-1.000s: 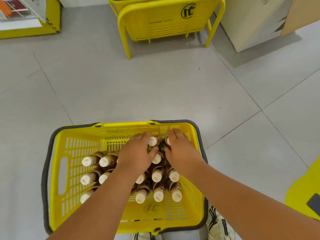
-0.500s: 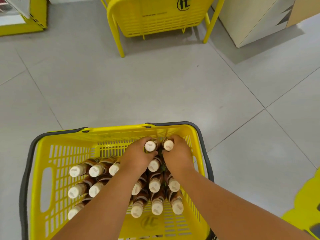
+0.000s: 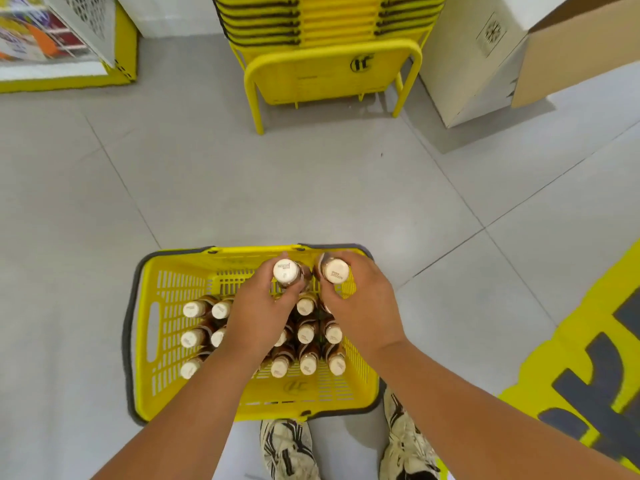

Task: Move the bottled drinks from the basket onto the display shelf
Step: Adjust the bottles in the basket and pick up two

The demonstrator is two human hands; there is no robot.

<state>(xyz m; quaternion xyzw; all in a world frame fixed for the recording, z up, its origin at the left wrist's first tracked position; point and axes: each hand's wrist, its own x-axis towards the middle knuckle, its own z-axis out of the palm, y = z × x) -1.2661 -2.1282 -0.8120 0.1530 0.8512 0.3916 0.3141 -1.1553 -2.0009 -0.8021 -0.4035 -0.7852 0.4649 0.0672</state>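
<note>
Both hands are over the far end of the yellow basket (image 3: pixel 166 341), side by side, each clamped on a bottle! The left hand (image 3: pixel 258 315) wraps the left bottle (image 3: pixel 286 271), the right hand (image 3: pixel 360 306) grips the right bottle (image 3: pixel 334 270), both caps raised above the rest. The remaining bottles (image 3: pixel 306 336) stand packed in rows in the basket, which sits on the grey floor (image 3: pixel 242 185) by the person's shoes (image 3: pixel 287 448).

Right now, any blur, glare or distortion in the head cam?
Head view: wide-angle bowing, floor tile lines curve toward the edges; slight motion blur on the left hand, right hand and basket rim; soft even light, faint shadows, no glare on the bottle caps.
</note>
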